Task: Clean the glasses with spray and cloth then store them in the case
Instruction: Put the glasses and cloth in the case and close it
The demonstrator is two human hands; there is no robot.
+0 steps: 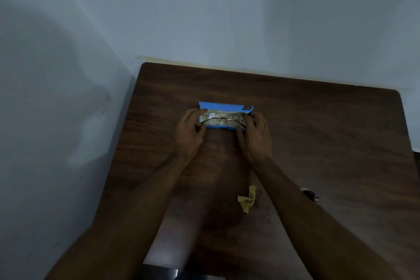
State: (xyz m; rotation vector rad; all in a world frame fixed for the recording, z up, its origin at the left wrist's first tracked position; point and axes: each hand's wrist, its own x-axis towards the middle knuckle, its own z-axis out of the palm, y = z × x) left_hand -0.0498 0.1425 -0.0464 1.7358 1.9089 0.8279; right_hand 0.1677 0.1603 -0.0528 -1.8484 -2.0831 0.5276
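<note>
1. We see a dark wooden table (318, 132) pushed against a pale wall (227, 18), its far edge touching the wall and its far left corner near the room corner.
2. A blue case (223, 107) lies open near the middle of the table, somewhat toward the far edge, its lid tipped back toward the wall.
3. The glasses (221, 119) sit inside the case's pale lining, round lenses facing up, thin metal frame running left to right.
4. The left hand (189, 130) is at the left end of the case, its fingers curled around the left end of the glasses; we judge it closed on the frame there.
5. The right hand (255, 134) is at the right end of the case, fingers bent over the right end of the frame and the case edge; we cannot tell whether it grips the glasses or only the case.
6. A crumpled yellow cloth (247, 199) lies toward the near edge, between the two forearms, close to the right one.
7. A small dark bottle (310, 193) lies on its side just right of the right forearm, partly hidden by it.
</note>
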